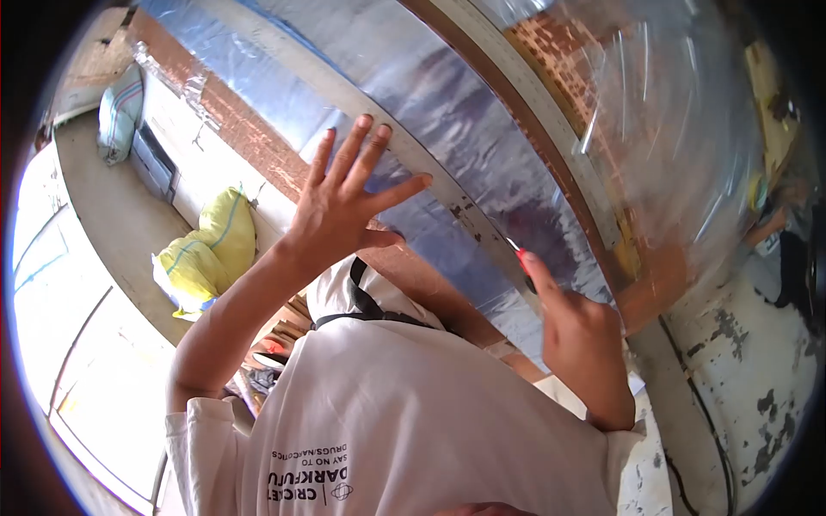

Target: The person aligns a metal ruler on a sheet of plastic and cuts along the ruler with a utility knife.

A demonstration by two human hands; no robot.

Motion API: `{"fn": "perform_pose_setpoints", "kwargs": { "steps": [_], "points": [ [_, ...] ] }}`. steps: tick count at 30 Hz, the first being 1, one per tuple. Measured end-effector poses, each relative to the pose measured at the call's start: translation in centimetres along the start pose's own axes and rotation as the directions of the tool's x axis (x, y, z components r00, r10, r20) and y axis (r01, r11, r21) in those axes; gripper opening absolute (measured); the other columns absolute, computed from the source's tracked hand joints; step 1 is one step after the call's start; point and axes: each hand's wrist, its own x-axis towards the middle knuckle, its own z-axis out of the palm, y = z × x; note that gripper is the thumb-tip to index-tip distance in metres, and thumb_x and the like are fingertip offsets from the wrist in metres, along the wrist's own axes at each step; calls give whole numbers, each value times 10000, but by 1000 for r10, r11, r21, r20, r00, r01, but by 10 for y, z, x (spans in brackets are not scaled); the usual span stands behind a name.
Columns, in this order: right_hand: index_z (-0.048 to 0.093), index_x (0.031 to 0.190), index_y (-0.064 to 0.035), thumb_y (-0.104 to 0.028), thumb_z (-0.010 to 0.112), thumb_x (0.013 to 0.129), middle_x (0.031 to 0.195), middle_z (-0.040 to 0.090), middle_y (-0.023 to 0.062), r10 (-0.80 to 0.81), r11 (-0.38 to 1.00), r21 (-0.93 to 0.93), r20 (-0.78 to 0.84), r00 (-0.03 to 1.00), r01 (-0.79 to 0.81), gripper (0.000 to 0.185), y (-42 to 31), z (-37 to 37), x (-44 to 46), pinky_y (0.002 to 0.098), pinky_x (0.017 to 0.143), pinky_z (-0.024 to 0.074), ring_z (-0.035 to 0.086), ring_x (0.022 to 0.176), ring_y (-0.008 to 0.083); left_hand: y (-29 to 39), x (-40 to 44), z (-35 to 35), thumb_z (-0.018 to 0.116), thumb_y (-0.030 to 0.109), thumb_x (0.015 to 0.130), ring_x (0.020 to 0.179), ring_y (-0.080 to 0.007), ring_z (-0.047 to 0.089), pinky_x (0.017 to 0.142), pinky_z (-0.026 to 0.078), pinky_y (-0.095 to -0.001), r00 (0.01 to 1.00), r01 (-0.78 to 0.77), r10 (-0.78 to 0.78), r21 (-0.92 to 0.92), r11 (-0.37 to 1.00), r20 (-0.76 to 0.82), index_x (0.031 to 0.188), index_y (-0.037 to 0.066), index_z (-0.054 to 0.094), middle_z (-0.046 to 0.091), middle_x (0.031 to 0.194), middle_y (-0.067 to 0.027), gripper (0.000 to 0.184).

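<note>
My left hand lies with its fingers spread on a long, flat grey straightedge that runs diagonally across the work surface. Beneath the strip is a glossy blue-grey sheet with a cloudy pattern. In my closed right hand is a red-handled cutter, its pale blade pointing up and to the left. The blade tip is beside the lower part of the straightedge; whether it touches the sheet I cannot tell. My fingers cover most of the cutter's handle.
Crumpled clear plastic film covers the right side, past a brown-edged strip. Yellow sacks and a white sack stand at the left. A dark cable runs along the worn floor. Part of another person shows far right.
</note>
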Motion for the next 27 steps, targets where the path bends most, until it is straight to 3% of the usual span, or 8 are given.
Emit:
{"fn": "perform_pose_setpoints", "kwargs": {
  "steps": [2,5,6,9,17,20,23,27],
  "points": [
    [553,1460,-112,57,592,846,805,698,149,26,996,-84,75,997,-20,638,-15,-22,9,410,570,510,644,602,344,1,-2,2,934,459,474,1542,-389,209,1231,213,-611,1000,-16,16,-74,997,1,1418,450,553,274,1642,-149,1018],
    [519,1473,-84,77,567,893,1107,726,207,-160,973,115,-289,944,200,603,-30,-1,40,403,667,563,736,814,353,-3,-3,4,905,538,543,1543,-376,204,1231,220,-608,1000,-30,31,-33,999,3,1445,483,489,266,1643,-134,995],
    [519,1473,-84,77,567,893,1107,726,207,-175,972,100,-287,942,211,603,-33,9,58,403,667,563,736,814,353,-3,-3,3,874,600,592,1540,-368,209,1229,228,-605,998,-55,54,8,998,18,1454,497,458,273,1635,-125,963],
    [486,1518,-172,51,622,819,676,599,120,-287,955,-41,-368,884,293,746,-43,31,102,387,458,487,621,513,272,-3,-4,4,890,572,574,1543,-374,200,1228,223,-613,999,-47,47,-18,999,3,1451,485,475,270,1637,-130,974],
    [423,1555,-218,-43,641,865,668,608,128,-354,928,-221,-262,898,301,745,-64,39,135,413,450,517,667,529,310,-10,-8,5,881,594,569,1544,-373,196,1227,213,-625,998,-55,55,-11,998,-18,1462,473,469,263,1635,-127,990],
    [455,1536,-173,23,607,886,700,634,144,-294,940,-246,-223,929,239,696,-76,39,134,451,520,502,671,600,323,-10,-9,5,865,621,577,1547,-367,188,1227,213,-626,998,-59,59,20,998,4,1475,475,444,244,1641,-122,1002],
    [444,1543,-216,-52,639,874,663,616,134,-313,943,-226,-355,881,244,715,-65,48,138,423,445,519,671,520,305,-10,-8,6,857,637,579,1547,-364,183,1228,214,-625,998,-64,63,26,998,8,1481,476,431,245,1639,-121,1010],
    [440,1545,-217,-53,639,876,646,612,132,-321,943,-190,-313,894,272,716,-61,42,138,425,442,519,674,523,314,-9,-6,7,858,634,585,1545,-366,187,1228,217,-624,998,-69,69,23,997,3,1482,474,428,244,1638,-124,1007]
  ]
}}
